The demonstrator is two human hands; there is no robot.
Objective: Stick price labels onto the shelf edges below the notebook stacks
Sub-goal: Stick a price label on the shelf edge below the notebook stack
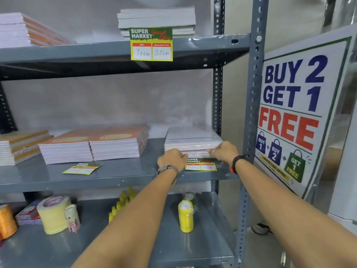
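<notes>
On the grey middle shelf [123,171], both hands [172,158] [225,151] close on the wrapped notebook stack [193,142], apparently shifting it off the price label [201,164].

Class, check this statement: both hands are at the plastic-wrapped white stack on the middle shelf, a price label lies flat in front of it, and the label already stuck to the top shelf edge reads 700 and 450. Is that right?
Not quite. In the head view the stuck label on the top shelf edge reads 700 and 350, not 450. The rest stands: the left hand and right hand are at the wrapped white stack, with a price label lying flat in front of it.
</notes>
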